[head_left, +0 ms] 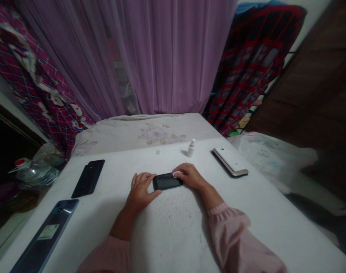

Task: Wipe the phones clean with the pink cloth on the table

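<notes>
A dark smartphone (167, 181) lies crosswise on the white table, its black face up. My left hand (141, 189) grips the phone's left end between thumb and fingers. At the other end, my right hand (191, 176) pinches a small pink cloth (177, 174) against the phone's upper right corner. Part of that cloth is hidden under the fingers. Beyond my right hand stands a small white spray bottle (191, 148), upright. A tiny pale square piece (158, 152) lies on the table behind the phone.
At the left lie a black phone back (89, 177) and a large blue-grey phone (47, 235). Stacked white and dark phone parts (229, 161) rest at the right. A floral cloth (158, 131) covers the far end, before purple curtains (173, 57). A water bottle (36, 172) stands beyond the left edge.
</notes>
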A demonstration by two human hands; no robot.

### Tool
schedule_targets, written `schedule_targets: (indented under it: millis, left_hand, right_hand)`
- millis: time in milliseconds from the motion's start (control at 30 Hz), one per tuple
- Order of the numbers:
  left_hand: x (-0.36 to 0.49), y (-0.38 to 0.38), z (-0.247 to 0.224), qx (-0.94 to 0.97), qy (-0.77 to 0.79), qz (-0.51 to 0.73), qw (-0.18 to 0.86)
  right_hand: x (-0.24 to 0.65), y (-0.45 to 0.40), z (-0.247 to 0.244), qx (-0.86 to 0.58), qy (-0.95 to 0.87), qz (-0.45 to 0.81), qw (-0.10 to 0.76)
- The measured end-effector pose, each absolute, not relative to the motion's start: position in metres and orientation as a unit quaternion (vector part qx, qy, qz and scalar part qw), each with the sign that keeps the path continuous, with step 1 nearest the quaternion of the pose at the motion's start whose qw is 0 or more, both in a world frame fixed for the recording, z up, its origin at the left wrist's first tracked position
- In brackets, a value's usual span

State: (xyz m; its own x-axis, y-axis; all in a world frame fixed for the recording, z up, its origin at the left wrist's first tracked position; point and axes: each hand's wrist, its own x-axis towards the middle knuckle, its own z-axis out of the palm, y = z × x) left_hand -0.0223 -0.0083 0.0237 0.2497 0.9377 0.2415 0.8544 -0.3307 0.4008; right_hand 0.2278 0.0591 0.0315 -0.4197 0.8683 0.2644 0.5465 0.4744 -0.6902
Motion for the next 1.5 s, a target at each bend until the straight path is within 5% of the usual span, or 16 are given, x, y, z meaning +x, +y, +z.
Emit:
schedule_targets:
  millis: [367, 1500]
  left_hand:
    - [-0.022, -0.006, 0.021, 0.775, 0.578, 0.246, 0.066]
    - [0.013, -0.030, 0.031, 0.774, 0.607, 0.135, 0.120]
  right_hand:
    - [0.241, 0.049, 0.047, -0.355, -0.782, 0.457, 0.230]
    - [0.197, 0.043, 0.032, -0.460, -0.787, 0.247, 0.329]
